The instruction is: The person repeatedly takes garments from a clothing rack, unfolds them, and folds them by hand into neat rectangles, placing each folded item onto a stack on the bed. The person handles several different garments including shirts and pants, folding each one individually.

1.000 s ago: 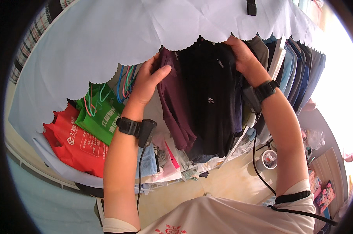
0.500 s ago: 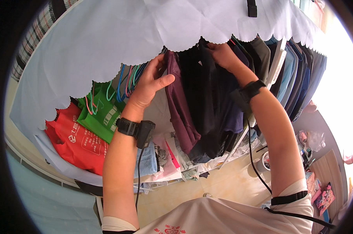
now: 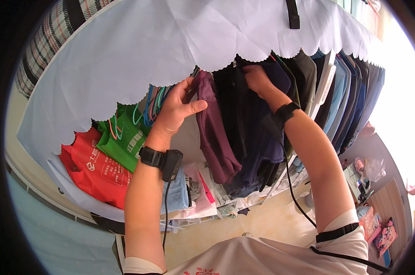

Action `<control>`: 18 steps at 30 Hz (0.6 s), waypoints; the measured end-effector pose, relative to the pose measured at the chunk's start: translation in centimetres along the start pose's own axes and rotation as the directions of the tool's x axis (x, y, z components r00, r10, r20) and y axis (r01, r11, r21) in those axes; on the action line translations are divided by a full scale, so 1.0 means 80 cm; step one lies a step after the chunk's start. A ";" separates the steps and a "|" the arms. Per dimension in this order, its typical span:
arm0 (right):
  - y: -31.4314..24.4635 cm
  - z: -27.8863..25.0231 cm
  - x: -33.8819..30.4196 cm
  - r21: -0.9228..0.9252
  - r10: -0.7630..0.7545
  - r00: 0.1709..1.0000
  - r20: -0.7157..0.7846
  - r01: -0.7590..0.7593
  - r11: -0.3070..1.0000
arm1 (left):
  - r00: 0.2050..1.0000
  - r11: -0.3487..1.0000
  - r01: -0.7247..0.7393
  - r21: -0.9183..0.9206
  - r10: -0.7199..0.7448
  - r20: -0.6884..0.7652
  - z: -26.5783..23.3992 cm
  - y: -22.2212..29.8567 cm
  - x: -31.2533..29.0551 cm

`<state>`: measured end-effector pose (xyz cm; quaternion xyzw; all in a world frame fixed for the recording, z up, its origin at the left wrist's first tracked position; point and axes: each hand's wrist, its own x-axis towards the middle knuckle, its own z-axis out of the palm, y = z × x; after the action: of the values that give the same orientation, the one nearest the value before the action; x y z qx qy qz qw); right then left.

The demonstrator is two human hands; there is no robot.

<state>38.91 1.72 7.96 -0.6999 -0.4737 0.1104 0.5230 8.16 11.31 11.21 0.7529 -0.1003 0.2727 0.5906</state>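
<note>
My left hand is at the upper edge of a purple garment, thumb stretched out in front. Its other fingertips are partly hidden by the cloth. Among the dark hanging clothes, my right hand is closed near the top of a dark blue garment; its fingertips do not show fully. A black garment hangs between the two hands. The scalloped edge of a pale cover hides the rail and most hanger tops.
Left of my left hand are coloured hangers, a green bag and a red bag. More clothes hang beyond a white upright on the right. Folded textiles lie below.
The dark blue garment has shifted left and now covers more of the black one. My right hand is slightly lower and further left. My left hand stays by the purple garment.
</note>
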 end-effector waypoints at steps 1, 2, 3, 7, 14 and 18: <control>-0.001 0.002 -0.005 0.149 0.045 0.999 -0.022 -0.042 0.988 | 1.000 1.000 -0.006 0.010 0.006 -0.005 -0.001 0.001 -0.001; -0.003 0.005 -0.013 0.296 0.094 0.995 -0.033 -0.080 0.952 | 1.000 1.000 -0.022 0.023 0.022 -0.007 -0.001 0.001 -0.002; -0.006 0.009 -0.023 0.306 0.029 0.992 -0.124 0.010 0.952 | 1.000 0.999 0.000 0.047 0.001 -0.025 -0.002 0.002 -0.003; -0.034 0.032 -0.081 0.193 -0.139 0.874 -0.465 0.253 0.948 | 0.995 0.972 -0.023 0.234 0.044 -0.086 0.000 0.003 -0.009; -0.078 0.044 -0.186 -0.387 -0.171 0.922 -0.347 0.026 0.922 | 0.909 0.698 -0.198 0.688 0.394 -0.138 0.026 -0.004 -0.031; -0.087 0.038 -0.200 -0.673 -0.485 0.811 -0.326 0.160 0.722 | 0.834 0.557 -0.284 0.781 0.546 -0.086 0.033 -0.004 -0.031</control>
<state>24.68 -8.83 7.02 -0.7383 -0.4559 -0.3241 0.3768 7.04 8.45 9.26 0.8246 -0.0611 0.5398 0.1578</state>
